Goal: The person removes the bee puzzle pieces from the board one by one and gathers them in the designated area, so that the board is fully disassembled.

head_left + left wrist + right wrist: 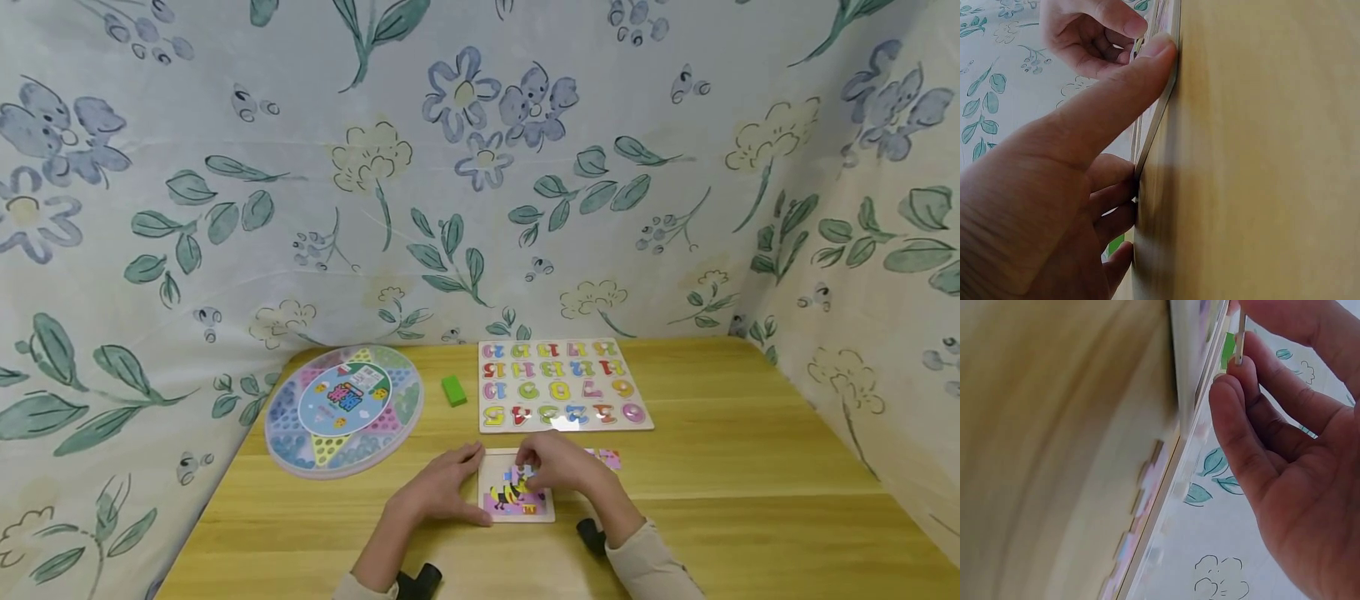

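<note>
A small jigsaw puzzle tray point(492, 468) with a pale rim and a bee picture lies on the table. My left hand point(438, 490) holds its left side, thumb at the near left corner and fingers along the far left edge. Over the picture, my right hand point(561, 467) pinches a thin puzzle piece point(1240, 344) between thumb and fingers, seen edge-on in the right wrist view. The piece's printed face is hidden there. Loose pink puzzle pieces point(610, 459) lie just right of the tray, partly behind the right hand.
Behind the tray lies a number board point(566, 421) with colourful numerals. A green block point(453, 390) sits left of it. Farther left is a round game board point(408, 446) with a star pattern. A floral cloth point(480, 217) hangs along the back of the wooden table point(735, 467).
</note>
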{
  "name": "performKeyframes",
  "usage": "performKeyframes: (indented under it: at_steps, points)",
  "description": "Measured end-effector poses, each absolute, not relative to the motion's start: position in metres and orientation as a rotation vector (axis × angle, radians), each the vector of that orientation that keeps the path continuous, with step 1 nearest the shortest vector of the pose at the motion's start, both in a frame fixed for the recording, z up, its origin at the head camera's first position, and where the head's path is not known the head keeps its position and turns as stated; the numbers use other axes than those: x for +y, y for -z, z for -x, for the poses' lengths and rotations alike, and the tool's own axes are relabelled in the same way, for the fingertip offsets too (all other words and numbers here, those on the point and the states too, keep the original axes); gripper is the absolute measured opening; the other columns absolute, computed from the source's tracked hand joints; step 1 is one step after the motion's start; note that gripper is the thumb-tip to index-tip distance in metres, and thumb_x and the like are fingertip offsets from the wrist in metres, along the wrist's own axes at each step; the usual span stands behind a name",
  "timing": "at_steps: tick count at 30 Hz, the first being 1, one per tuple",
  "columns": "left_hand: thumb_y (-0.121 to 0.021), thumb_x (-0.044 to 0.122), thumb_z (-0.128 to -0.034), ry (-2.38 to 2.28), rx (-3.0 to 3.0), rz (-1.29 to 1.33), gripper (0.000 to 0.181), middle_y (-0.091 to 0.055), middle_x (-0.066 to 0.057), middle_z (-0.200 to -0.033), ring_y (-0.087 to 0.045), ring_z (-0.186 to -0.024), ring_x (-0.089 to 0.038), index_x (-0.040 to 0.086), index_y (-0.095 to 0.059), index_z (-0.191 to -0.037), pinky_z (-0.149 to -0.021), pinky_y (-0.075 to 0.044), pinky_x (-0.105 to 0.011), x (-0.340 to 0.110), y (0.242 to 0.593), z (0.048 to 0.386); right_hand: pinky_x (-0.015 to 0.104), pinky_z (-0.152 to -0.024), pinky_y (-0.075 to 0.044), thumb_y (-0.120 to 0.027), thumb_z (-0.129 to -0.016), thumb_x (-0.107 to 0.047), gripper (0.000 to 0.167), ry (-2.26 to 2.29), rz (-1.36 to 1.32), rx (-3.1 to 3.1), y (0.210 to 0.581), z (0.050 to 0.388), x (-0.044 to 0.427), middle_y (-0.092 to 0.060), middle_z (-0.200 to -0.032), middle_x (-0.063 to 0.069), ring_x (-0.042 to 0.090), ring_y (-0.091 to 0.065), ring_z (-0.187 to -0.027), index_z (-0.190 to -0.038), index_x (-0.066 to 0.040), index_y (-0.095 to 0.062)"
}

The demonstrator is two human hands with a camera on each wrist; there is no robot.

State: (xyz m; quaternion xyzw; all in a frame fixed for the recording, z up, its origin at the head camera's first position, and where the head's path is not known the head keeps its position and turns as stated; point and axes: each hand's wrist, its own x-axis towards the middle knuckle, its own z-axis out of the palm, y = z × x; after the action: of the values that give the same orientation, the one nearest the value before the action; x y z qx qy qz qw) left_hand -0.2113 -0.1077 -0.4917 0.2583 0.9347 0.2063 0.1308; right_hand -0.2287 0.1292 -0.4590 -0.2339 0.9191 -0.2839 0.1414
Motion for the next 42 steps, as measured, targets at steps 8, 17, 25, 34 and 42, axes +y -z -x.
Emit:
performKeyframes:
  at_steps: [8, 17, 25, 34, 42]
  points:
    - [-0.073, 0.068, -0.0699, -0.599, 2.715, -0.754, 0.109, -0.028, -0.004, -0.161, -0.030, -0.147, -0.028, 0.011, -0.032, -0.153, -0.119, -0.030, -0.046, -0.107, 0.493, 0.212, 0.027, -0.067, -0.046, -0.082, -0.068, -0.001, 0.025, 0.871, 0.675, 2.647, 0.459, 0.225, 0.140, -0.062, -0.082, 0.002, 0.016, -0.053, -0.077, -0.089, -0.006, -0.070]
    - [-0.074, 0.068, -0.0698, -0.586, 2.717, -0.758, 0.108, -0.027, -0.005, -0.161, -0.029, -0.147, -0.028, 0.011, -0.033, -0.152, -0.119, -0.029, -0.046, -0.107, 0.494, 0.211, 0.024, -0.065, -0.047, -0.081, -0.073, -0.003, 0.022, 0.844, 0.660, 2.710, 0.459, 0.228, 0.161, -0.061, -0.082, 0.000, 0.014, -0.053, -0.077, -0.090, -0.007, -0.069]
    - [-0.073, 0.069, -0.0699, -0.592, 2.710, -0.754, 0.109, -0.026, -0.004, -0.162, -0.028, -0.148, -0.028, 0.012, -0.032, -0.153, -0.120, -0.029, -0.046, -0.108, 0.494, 0.212, 0.023, -0.065, -0.047, -0.079, -0.071, 0.000, 0.024, 0.872, 0.607, 2.697, 0.462, 0.227, 0.175, -0.062, -0.082, 0.000, 0.014, -0.054, -0.076, -0.091, -0.007, -0.069]
    - [-0.073, 0.068, -0.0704, -0.603, 2.702, -0.741, 0.108, -0.026, -0.004, -0.162, -0.028, -0.148, -0.028, 0.012, -0.031, -0.153, -0.120, -0.028, -0.047, -0.108, 0.494, 0.210, 0.025, -0.067, -0.049, -0.078, -0.070, 0.001, 0.026, 0.877, 0.576, 2.664, 0.465, 0.226, 0.187, -0.063, -0.083, 0.000, 0.015, -0.054, -0.077, -0.093, -0.005, -0.069]
    - [-0.074, 0.067, -0.0710, -0.604, 2.701, -0.750, 0.108, -0.026, -0.004, -0.162, -0.028, -0.148, -0.028, 0.012, -0.031, -0.153, -0.120, -0.028, -0.047, -0.108, 0.492, 0.211, 0.021, -0.064, -0.047, -0.076, -0.070, 0.002, 0.022, 0.844, 0.622, 2.669, 0.463, 0.224, 0.193, -0.062, -0.080, 0.000, 0.014, -0.053, -0.074, -0.089, -0.007, -0.069]
